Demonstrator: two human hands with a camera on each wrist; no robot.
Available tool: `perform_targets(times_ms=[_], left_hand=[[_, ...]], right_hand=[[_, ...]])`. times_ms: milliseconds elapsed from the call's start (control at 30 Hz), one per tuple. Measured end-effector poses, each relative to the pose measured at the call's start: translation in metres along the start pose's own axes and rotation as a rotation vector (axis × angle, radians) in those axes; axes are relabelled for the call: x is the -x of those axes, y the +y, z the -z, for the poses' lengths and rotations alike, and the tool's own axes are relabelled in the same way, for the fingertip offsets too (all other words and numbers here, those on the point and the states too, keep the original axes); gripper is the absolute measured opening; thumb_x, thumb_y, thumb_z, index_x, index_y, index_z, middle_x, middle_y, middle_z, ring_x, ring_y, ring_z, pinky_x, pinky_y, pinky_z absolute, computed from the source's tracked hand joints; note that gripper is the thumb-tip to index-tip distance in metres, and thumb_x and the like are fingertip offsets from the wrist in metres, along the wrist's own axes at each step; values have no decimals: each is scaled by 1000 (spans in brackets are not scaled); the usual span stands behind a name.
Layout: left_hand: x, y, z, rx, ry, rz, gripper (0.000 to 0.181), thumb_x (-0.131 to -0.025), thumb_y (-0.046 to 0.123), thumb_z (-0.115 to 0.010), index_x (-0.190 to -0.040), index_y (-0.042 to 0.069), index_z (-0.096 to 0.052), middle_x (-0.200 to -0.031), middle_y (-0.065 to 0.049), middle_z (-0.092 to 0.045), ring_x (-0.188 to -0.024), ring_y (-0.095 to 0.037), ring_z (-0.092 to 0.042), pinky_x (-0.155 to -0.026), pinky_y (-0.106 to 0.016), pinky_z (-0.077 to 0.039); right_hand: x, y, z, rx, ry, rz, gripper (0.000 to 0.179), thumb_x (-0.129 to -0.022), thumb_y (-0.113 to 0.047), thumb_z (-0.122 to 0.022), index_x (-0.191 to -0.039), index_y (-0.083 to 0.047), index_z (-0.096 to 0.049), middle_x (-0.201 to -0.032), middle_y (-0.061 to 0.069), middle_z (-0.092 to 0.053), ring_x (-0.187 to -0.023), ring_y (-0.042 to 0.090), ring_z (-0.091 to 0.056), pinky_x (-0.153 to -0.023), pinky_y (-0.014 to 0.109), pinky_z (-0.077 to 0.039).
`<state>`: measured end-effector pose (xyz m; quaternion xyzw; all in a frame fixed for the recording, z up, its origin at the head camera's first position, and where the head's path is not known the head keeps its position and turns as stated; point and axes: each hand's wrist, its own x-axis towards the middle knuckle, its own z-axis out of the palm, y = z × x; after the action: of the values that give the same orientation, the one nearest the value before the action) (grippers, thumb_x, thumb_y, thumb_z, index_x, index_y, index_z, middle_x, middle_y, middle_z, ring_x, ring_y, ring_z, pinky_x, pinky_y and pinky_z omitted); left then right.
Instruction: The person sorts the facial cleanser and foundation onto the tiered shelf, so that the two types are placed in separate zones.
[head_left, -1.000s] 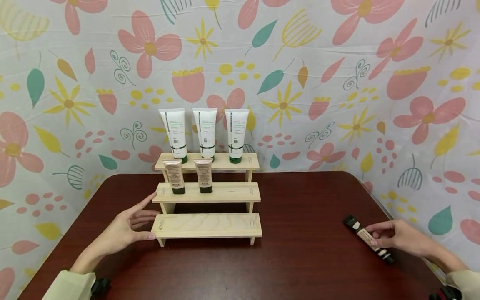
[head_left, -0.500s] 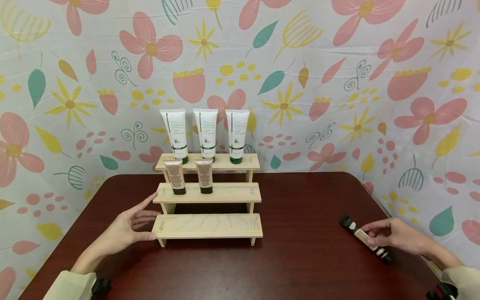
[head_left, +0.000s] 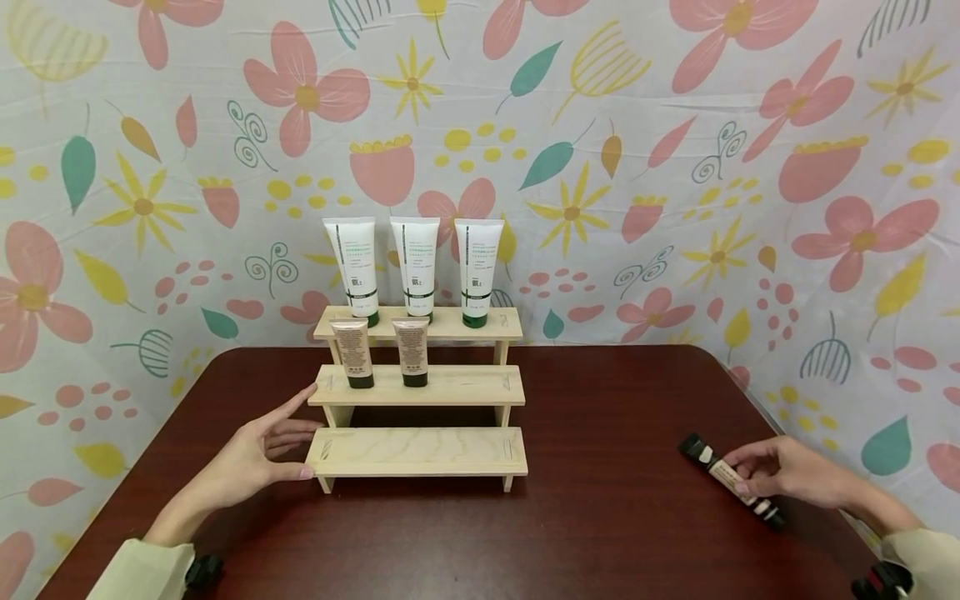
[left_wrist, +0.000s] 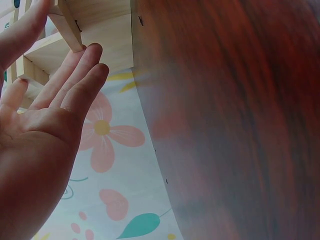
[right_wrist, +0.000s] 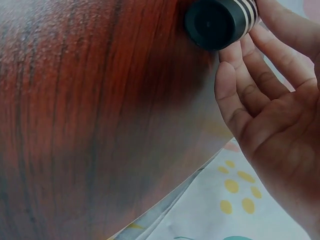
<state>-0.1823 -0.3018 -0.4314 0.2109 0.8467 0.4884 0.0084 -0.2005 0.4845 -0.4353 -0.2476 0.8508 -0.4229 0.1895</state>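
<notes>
A three-tier wooden display rack (head_left: 416,452) stands on the table, left of centre. My left hand (head_left: 243,462) is at its left side, index fingertip at the end of the middle tier and thumb at the end of the bottom tier, fingers fairly straight. In the left wrist view the fingers (left_wrist: 82,92) reach to the rack's wooden side. At the right, my right hand (head_left: 798,475) pinches a black-and-beige squeeze tube (head_left: 726,475) between thumb and fingers, slanted close over the table. The right wrist view shows the tube's round black cap (right_wrist: 209,24).
Three white squeeze tubes with green caps stand on the top tier, one of them the right-hand white tube (head_left: 477,271). Two beige tubes with black caps, including the left beige tube (head_left: 352,352), stand on the middle tier. A floral cloth (head_left: 600,167) hangs behind the dark table (head_left: 600,533).
My right hand and the tube shifted slightly left, then stayed nearly still. The left hand keeps its place at the rack. The head view drifted a little.
</notes>
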Motion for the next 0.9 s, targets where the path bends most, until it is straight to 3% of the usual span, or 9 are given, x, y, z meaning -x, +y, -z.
perform_targets(times_ms=[567,900], left_hand=[[0,-1,0,-4,-3,0,110,-81,13,-93,-169,21,-29,-132,-20,-67,-123,-28,-66,-99,-25,-53],[0,1,1,-7,-1,5,110,-81,13,-93,-169,21,-28,-132,-20,-67,-123,-32,-65,-100,-34,-55]], right_hand=[[-8,-7,2,-156,-130,-9,34,-99,12,-60,-125,32,-52,-97,13,-72,-81,12,-68,-66,31,-60],[-15,-23,-6,-82,-109,27,33,-100,10,-61,-125,31,-54,-107,19,-76,-90,14,-74,-72,30,-62]])
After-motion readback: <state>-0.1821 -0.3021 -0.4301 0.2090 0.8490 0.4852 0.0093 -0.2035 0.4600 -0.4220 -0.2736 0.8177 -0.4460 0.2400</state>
